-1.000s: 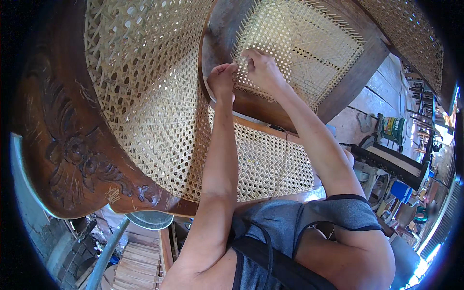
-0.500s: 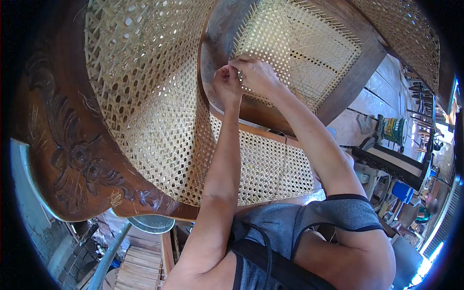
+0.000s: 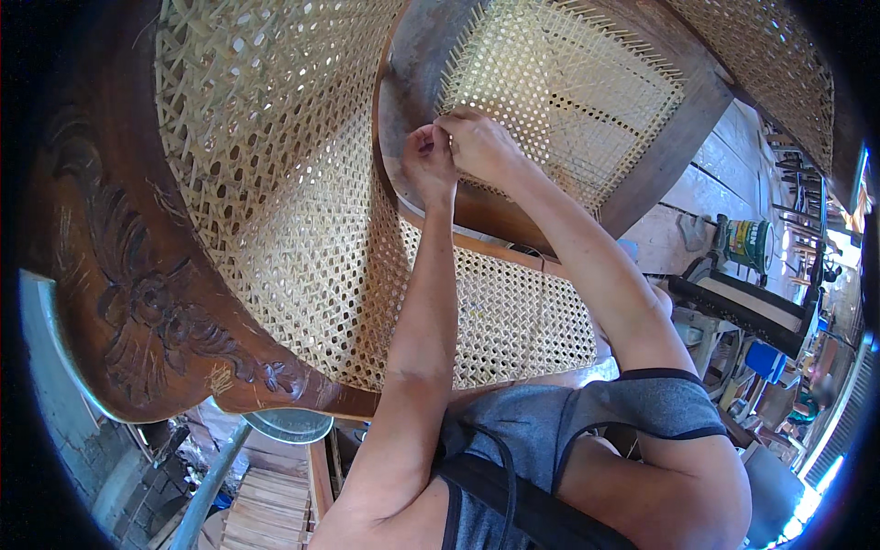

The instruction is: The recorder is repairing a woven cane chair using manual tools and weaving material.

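My left hand (image 3: 429, 167) and my right hand (image 3: 484, 148) meet fingertip to fingertip over the near left corner of a caned seat panel (image 3: 513, 82). Both are closed in a pinch; anything between the fingers is too small to make out. The panel is a woven cane mesh set in a dark wooden seat frame (image 3: 649, 188), with loose strand ends sticking up along its far and left edges. A denser weave covers its left part, and the right part is more open. To the left curves a large caned backrest (image 3: 293, 229) with a carved brown wooden border (image 3: 137, 302).
Another caned panel (image 3: 779, 73) rises at the upper right. A green bucket (image 3: 748, 246) stands right of the seat, behind a black-framed piece (image 3: 742, 302). A round metal basin (image 3: 289, 424) and wooden slats (image 3: 266, 509) lie below the carved border.
Both hands stay at the same corner, still pinched together, with a slight turn of the right hand. The rest looks nearly the same.
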`<state>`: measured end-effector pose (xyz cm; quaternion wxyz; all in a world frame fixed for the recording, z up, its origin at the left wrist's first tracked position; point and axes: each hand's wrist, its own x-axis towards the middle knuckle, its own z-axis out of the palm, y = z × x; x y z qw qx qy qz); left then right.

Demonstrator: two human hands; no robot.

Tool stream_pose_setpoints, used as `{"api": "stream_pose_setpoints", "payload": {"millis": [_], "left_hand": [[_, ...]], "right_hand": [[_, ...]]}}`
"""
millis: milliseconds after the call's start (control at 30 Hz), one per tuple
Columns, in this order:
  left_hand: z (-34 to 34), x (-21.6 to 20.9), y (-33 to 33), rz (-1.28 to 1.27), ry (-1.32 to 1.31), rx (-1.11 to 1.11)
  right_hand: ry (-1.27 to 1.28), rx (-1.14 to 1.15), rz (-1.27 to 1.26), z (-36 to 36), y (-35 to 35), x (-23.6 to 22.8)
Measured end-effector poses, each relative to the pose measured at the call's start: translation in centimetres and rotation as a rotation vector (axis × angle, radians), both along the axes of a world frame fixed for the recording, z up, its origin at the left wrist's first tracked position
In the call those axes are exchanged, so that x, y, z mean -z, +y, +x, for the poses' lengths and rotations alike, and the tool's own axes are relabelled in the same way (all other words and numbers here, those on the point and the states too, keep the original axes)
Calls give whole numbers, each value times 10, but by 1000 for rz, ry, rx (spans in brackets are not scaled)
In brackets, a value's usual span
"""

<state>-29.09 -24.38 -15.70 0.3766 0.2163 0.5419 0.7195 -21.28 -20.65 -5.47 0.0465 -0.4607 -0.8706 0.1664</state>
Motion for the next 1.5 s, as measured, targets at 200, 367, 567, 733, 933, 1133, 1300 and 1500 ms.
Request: {"api": "stream_pose_setpoints", "payload": {"millis": [200,367,567,733,933,1133,1300,1500], "left_hand": [[-13,-12,3,-112,-244,22],[-11,-5,-3,-20,192,66],[-15,-9,1,-169,272,53],[-27,-31,6,-300,-99,135],[-15,-13,0,-83,112,89],[-15,-31,-1,-278,281,50],[-19,-31,8,-408,205,39],[-33,-17,8,-374,37,220]], "right_hand": [[378,199,6,19,-1,-3],[376,215,-17,21,3,-2],[370,171,41,22,3,3],[369,188,29,26,7,4],[372,192,41,21,7,3],[364,217,-7,22,5,-3],[382,230,-22,21,4,-4],[387,223,17,23,6,0]]}}
